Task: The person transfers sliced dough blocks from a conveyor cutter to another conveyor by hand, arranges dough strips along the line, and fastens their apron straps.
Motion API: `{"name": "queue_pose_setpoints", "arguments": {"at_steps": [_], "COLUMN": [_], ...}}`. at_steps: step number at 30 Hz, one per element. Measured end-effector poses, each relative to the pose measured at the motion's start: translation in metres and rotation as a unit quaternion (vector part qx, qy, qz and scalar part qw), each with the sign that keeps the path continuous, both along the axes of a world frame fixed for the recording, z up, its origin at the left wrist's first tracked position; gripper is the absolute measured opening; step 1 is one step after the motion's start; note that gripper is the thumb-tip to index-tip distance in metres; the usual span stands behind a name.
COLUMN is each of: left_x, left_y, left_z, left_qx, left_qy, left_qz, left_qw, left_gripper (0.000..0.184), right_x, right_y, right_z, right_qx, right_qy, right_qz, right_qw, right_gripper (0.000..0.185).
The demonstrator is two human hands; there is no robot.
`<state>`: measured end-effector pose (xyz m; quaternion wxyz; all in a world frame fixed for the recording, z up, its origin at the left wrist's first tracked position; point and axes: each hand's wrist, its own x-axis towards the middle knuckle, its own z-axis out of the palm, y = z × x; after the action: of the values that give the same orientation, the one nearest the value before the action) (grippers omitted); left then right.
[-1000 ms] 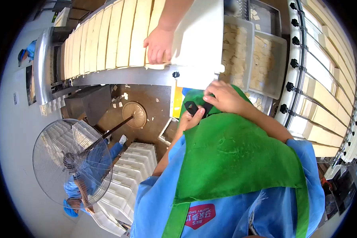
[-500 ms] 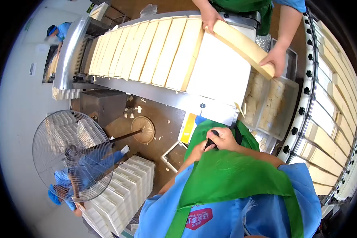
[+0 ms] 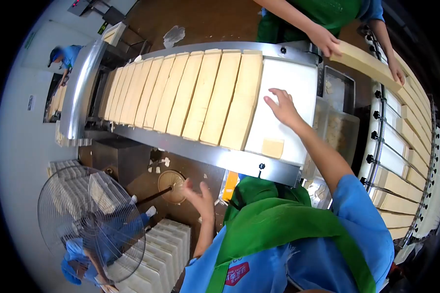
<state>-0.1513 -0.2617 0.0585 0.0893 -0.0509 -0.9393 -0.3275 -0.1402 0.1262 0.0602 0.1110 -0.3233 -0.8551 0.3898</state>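
Observation:
My right hand [image 3: 282,108] is stretched over the white belt [image 3: 274,80], its fingers apart and nothing in them. Just left of it lies the nearest of several long, pale yellow dough slabs [image 3: 242,102], set side by side on the conveyor. A small square piece of the same pale material [image 3: 273,148] rests on the belt near its front edge, below that hand. My left hand [image 3: 200,199] is raised in front of the conveyor, over the floor, with empty, spread fingers.
Across the belt a co-worker's hands [image 3: 323,41] hold another slab [image 3: 366,63] over a second conveyor [image 3: 388,141] on the right. Clear bins with scraps [image 3: 340,132] stand between the conveyors. A floor fan [image 3: 90,222] and stacked white trays [image 3: 168,244] are at left, near another worker.
My hands have let go of a black object held at my waist and moved apart, the right over the belt. The co-worker's slab has moved from the belt's end to the right-hand conveyor.

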Motion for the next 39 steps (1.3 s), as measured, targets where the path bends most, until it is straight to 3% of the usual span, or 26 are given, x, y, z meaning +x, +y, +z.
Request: {"name": "queue_pose_setpoints", "arguments": {"at_steps": [2,4,6,8,12,14,18,21,24,25,27,29,30,32,34,36,38,39], "left_x": [-0.031,-0.046,-0.049,-0.054,-0.058,-0.059,-0.058,-0.061,-0.063,-0.065,-0.046,-0.035,-0.028,-0.015,0.001,0.034,0.062,0.082], "left_y": [0.033,0.076,0.110,0.127,0.144,0.147,0.160,0.171,0.178,0.177,0.193,0.210,0.217,0.231,0.240,0.270,0.300,0.317], "left_z": [0.003,0.012,0.017,0.007,0.005,0.001,-0.007,0.000,-0.014,-0.034,-0.022,-0.018,-0.008,-0.004,-0.012,0.019,0.028,0.042], "left_qx": [0.117,0.008,-0.086,-0.089,-0.071,-0.045,-0.027,-0.054,-0.101,-0.105,-0.096,-0.116,-0.129,-0.142,-0.024,0.023,0.020,0.073], "left_qy": [-0.223,-0.220,-0.226,-0.285,-0.306,-0.287,-0.283,-0.277,-0.204,-0.148,-0.201,-0.186,-0.206,-0.217,-0.088,-0.141,-0.009,-0.042], "left_qz": [-0.195,-0.313,-0.323,-0.307,-0.323,-0.329,-0.340,-0.368,-0.456,-0.516,-0.488,-0.497,-0.452,-0.416,-0.438,-0.443,-0.534,-0.562], "left_qw": [0.948,0.924,0.915,0.904,0.893,0.899,0.896,0.886,0.860,0.837,0.844,0.840,0.858,0.872,0.894,0.885,0.845,0.823], "left_gripper": [0.054,0.055,0.061,0.077,0.082,0.081,0.078,0.080,0.084,0.085,0.087,0.087,0.085,0.083,0.078,0.077,0.079,0.082], "right_x": [-0.033,-0.067,-0.100,-0.127,-0.159,-0.157,-0.130,-0.089,-0.044,-0.036,-0.029,-0.014,-0.005,0.029,0.084,0.151,0.227,0.264], "right_y": [0.024,0.031,0.040,0.046,0.046,0.040,0.045,0.061,0.082,0.088,0.094,0.091,0.086,0.086,0.089,0.086,0.091,0.092], "right_z": [-0.021,-0.018,-0.016,-0.009,0.007,0.025,-0.001,0.014,0.039,0.031,0.014,0.028,0.041,0.033,0.037,0.055,0.075,0.091], "right_qx": [0.081,0.122,0.154,0.154,0.164,0.095,0.146,0.088,0.003,0.031,0.075,0.044,-0.005,-0.072,-0.061,-0.059,-0.033,-0.057], "right_qy": [-0.056,-0.104,-0.176,-0.181,-0.240,-0.315,-0.237,-0.225,-0.246,-0.255,-0.273,-0.245,-0.207,-0.077,-0.016,0.079,0.114,0.110], "right_qz": [-0.021,-0.040,-0.038,-0.029,-0.025,-0.011,-0.094,-0.168,-0.243,-0.247,-0.211,-0.220,-0.260,-0.389,-0.451,-0.528,-0.587,-0.608], "right_qw": [0.995,0.986,0.972,0.971,0.957,0.944,0.956,0.956,0.938,0.934,0.936,0.943,0.943,0.915,0.890,0.844,0.801,0.784], "right_gripper": [0.064,0.067,0.070,0.069,0.068,0.067,0.067,0.068,0.075,0.078,0.085,0.090,0.092,0.088,0.084,0.085,0.081,0.080]}}
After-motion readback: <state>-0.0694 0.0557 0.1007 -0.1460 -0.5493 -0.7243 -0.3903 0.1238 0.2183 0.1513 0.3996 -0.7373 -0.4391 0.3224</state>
